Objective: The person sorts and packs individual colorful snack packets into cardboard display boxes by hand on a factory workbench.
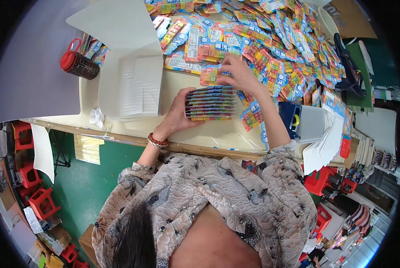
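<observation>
A stack of carded blister packs (210, 107), with blue tops and small multicoloured pieces, stands on edge on the table in front of me. My left hand (182, 109) is closed around the stack's left side. Just beyond it, my right hand (235, 75) reaches over the near edge of a large heap of similar packs (271, 49). Its curved fingers are apart, at the right end of a single blister pack (209, 75) lying flat. Whether the fingertips touch that pack is hard to see.
Left of the stack lies a bent white sheet (130, 85), with a dark red-lidded bottle (79, 64) beyond it. A crumpled tissue (97, 117) sits near the table's front edge (119, 137). To the right are a blue-and-grey box (298, 120) and a fan of white cards (325, 143).
</observation>
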Available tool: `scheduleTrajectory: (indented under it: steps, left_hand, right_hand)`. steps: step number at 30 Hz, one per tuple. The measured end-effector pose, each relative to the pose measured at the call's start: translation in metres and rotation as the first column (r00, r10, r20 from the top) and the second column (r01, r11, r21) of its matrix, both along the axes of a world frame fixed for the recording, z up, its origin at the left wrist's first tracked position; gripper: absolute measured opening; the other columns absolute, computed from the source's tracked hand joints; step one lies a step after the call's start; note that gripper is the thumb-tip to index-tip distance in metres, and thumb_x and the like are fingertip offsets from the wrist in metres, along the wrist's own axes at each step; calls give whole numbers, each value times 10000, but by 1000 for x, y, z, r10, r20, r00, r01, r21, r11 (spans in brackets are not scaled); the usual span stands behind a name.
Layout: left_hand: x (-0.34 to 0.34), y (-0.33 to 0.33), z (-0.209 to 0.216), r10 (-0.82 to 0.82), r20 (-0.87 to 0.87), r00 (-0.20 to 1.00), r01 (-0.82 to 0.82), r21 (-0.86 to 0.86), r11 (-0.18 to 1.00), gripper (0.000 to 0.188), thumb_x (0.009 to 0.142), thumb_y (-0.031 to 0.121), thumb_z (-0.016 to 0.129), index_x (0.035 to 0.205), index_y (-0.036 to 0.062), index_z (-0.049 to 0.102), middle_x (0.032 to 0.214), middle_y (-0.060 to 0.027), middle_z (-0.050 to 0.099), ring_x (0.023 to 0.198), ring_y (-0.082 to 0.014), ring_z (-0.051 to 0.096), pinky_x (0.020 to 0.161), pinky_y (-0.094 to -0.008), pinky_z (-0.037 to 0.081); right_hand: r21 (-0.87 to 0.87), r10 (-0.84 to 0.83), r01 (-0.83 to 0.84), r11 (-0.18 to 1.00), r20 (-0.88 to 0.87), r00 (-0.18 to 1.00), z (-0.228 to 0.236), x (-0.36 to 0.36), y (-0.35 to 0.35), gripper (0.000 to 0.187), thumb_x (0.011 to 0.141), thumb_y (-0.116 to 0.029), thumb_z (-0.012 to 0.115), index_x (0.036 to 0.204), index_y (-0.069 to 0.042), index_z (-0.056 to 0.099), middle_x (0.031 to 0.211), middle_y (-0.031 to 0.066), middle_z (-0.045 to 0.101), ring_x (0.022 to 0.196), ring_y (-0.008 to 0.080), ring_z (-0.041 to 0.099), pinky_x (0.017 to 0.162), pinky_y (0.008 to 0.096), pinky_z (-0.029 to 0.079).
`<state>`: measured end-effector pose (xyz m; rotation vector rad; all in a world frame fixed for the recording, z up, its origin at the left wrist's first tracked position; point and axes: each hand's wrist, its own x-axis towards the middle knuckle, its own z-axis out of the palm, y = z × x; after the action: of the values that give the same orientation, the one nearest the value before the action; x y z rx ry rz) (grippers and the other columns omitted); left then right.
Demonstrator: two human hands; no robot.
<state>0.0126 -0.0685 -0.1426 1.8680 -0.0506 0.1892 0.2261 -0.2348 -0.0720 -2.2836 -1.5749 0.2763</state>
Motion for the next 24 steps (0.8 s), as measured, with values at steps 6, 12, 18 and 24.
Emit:
scheduleTrajectory:
  steps: [6, 12, 18, 24]
  left_hand:
    - [-7, -5, 5, -66, -14, 998, 65, -56, 996, 1029, 600, 130, 889, 1381, 66, 222, 1283, -130, 410, 1206, -237, 460, 1015, -354, 410]
    - [0, -5, 2, -45, 57, 997, 45, 3, 999, 1209, 607, 177, 896, 1464, 49, 54, 1377, -173, 320, 1278, -285, 381, 1069, -385, 355]
    - [7, -7, 10, -83, 60, 995, 77, 98, 992, 1417, 622, 159, 892, 1458, 128, -252, 1422, -180, 287, 1292, -286, 398, 1075, -397, 368]
    - [5, -6, 12, -143, -28, 989, 139, -102, 985, 1420, 628, 121, 879, 1445, 152, -282, 1436, -164, 277, 1297, -283, 399, 1061, -390, 393]
  right_hand:
    - [62, -334, 351, 934, -188, 924, -15, -7, -29, 445, 755, -247, 714, 1112, -11, 591, 1037, 134, 571, 991, 293, 553, 864, 377, 446]
    - [55, -331, 364, 930, -306, 893, -23, -18, -37, 345, 773, -206, 719, 995, 26, 595, 880, 126, 602, 844, 260, 565, 762, 336, 449]
    - [-17, -232, 333, 943, -751, 618, -19, -45, -51, 260, 960, -224, 554, 1041, 1, 656, 929, 36, 633, 836, 109, 567, 770, 236, 442]
    - [325, 64, 714, 621, -928, 367, -56, -114, -60, 875, 912, -697, 145, 1511, -60, 129, 1543, 111, 229, 1386, 214, 271, 1135, 344, 195]
